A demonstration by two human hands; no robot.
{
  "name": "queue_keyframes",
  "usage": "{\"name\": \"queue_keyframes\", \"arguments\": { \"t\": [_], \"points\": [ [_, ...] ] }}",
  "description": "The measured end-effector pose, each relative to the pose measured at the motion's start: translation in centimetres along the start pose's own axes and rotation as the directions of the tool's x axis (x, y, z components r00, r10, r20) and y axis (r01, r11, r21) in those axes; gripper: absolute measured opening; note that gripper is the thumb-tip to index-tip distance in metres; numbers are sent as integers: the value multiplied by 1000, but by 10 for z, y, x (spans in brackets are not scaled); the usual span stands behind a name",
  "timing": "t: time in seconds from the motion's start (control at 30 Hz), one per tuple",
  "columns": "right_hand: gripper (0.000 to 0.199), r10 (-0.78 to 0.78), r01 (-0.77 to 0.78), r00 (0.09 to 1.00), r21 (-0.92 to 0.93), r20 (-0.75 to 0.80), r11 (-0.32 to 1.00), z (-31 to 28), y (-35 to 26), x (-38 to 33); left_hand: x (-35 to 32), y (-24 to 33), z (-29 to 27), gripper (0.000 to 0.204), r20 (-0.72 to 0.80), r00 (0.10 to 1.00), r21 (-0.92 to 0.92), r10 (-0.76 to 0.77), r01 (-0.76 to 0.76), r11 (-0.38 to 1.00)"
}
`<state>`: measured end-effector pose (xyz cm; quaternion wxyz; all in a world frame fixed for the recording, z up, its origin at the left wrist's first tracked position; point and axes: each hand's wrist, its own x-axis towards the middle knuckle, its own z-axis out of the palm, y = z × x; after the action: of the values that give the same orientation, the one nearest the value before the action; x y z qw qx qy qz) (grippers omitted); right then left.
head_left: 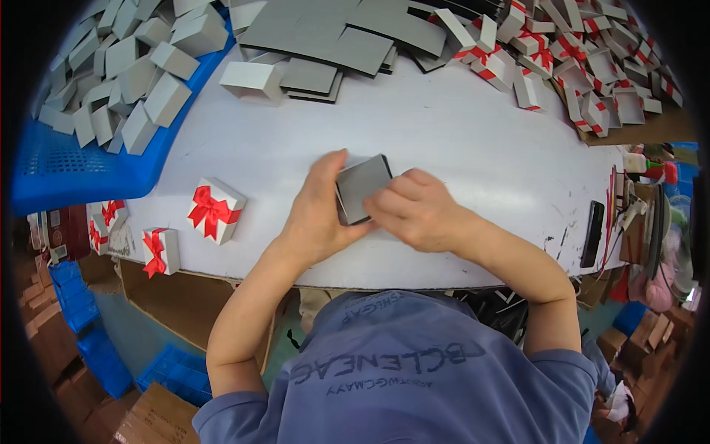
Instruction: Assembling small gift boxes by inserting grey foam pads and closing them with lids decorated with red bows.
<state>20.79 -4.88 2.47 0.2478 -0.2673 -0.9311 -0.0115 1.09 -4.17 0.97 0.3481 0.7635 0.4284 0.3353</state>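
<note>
The person in the blue shirt (414,362) stands close against the white table (473,148), both bare forearms reaching in over its near edge. The left hand (318,211) is closed on a small grey panel (361,186), thumb along the far left side and fingers curled round the near end. That panel, dark along its edges, sits tilted between the 2 hands, over the middle of the near half of the table. The right hand (413,211) has its fingers bunched against the panel's right edge; I can't tell whether they pinch it or only press.

To the left, well apart from the hands, a white gift box (216,212) lies with its red bow facing up (a neat bow, too). Another bowed box (160,251) rests nearer the table's edge, and 2 more (111,214) show partly at the left corner. Over on the right, a flat black object (592,234) lies beside some thin red strips (609,214).

Farther back, a blue basket (85,177) is heaped with plain white boxes (166,100). Larger grey sheets (318,33) overlap at the far middle, with 1 white box (251,80) just beside them. At the far right there's a jumble of red-ribboned boxes (569,66), several showing hollow insides.
</note>
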Motion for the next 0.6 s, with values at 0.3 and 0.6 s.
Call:
{"name": "queue_keyframes", "arguments": {
  "t": [0.3,0.6],
  "points": [
    [27,490,-543,827,-615,-274,572,-36,127,-62,-7,-7,-39,53,391,908,517,151,-353,780],
    [23,724,-622,585,776,366,110,3,46,6,5,-34,5,87,2,926,-128,378,-375,918]
  ]
}}
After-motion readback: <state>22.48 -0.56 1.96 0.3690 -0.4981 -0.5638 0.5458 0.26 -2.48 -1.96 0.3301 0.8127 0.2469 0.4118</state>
